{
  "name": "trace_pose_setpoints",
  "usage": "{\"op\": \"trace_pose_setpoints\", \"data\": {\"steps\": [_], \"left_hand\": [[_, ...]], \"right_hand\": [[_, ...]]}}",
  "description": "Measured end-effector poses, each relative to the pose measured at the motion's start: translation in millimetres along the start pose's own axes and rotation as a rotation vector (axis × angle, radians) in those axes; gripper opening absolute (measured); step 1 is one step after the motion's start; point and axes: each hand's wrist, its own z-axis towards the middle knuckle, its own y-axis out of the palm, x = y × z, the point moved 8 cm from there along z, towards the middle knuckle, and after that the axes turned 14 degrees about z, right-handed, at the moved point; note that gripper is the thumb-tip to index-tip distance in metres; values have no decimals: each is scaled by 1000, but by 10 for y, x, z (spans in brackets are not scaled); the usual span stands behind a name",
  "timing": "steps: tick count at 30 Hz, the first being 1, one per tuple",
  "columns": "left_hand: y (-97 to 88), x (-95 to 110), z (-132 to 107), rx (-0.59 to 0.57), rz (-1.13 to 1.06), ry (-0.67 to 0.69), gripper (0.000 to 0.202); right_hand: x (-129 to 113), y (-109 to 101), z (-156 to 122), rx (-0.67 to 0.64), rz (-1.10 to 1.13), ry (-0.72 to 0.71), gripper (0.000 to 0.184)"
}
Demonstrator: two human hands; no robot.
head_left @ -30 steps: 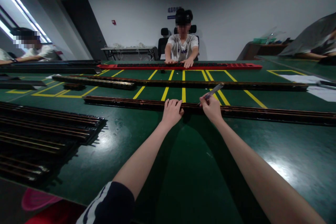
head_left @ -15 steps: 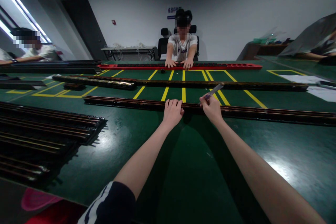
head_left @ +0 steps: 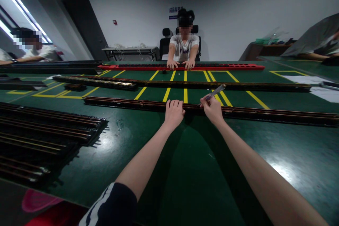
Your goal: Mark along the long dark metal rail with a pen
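Across the green table (head_left: 148,169) lies a long black rail (head_left: 265,114) with copper-coloured strips along its length. My left hand (head_left: 174,113) grips it near the middle, fingers bent over the far edge. Just to the right, my right hand (head_left: 212,108) is closed in a pen-like hold around a slim tool with a translucent handle (head_left: 218,89). The tool slants up to the right, and its thin tip meets the rail between my hands. My fingers hide part of the tool; its exact kind cannot be made out.
Several similar rails (head_left: 47,123) are stacked at the left. Another long rail (head_left: 225,85) lies beyond mine. Opposite, a person (head_left: 184,47) has both hands on a red frame (head_left: 238,67). Paper sheets (head_left: 324,93) lie at the right. Yellow lines mark the tabletop.
My right hand and the tool have shifted slightly left along the rail, towards my left hand. My left hand has stayed nearly still.
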Motion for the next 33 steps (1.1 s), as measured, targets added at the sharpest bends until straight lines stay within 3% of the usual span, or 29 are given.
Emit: {"op": "trace_pose_setpoints", "data": {"steps": [33], "left_hand": [[-23,-79,-16,30,30,-84,44]], "right_hand": [[-31,-5,3,15,10,-16,38]]}}
